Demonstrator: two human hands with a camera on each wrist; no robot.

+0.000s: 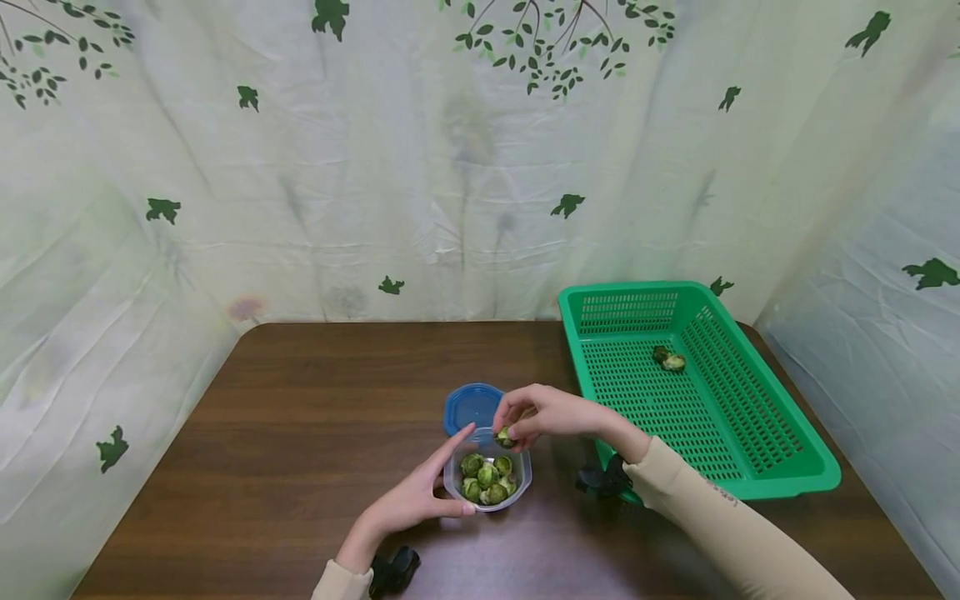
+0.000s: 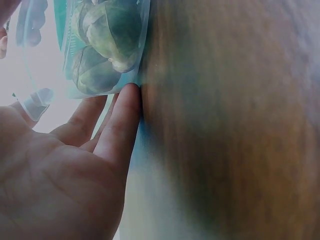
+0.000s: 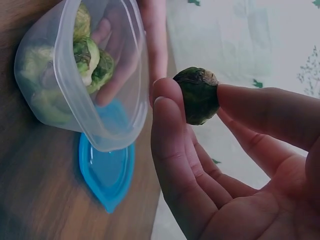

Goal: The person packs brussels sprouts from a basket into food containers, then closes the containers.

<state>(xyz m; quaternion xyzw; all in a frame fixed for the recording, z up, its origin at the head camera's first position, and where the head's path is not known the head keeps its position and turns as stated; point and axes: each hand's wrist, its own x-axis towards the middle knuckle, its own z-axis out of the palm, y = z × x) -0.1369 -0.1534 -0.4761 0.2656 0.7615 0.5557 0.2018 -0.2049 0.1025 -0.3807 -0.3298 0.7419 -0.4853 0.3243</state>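
A small clear plastic container stands on the table with several Brussels sprouts inside. My left hand rests along its left side, fingers and thumb spread wide, and the left wrist view shows the straight fingers against the wall. Over the far right part of the container, my right hand pinches one Brussels sprout between thumb and fingertips. Dark green leaves and a browned cut end show on that sprout. Just behind the container lies a blue lid.
A green perforated basket takes up the right side of the table, with a few Brussels sprouts on its floor. The brown wooden table meets a white leaf-patterned curtain at the back.
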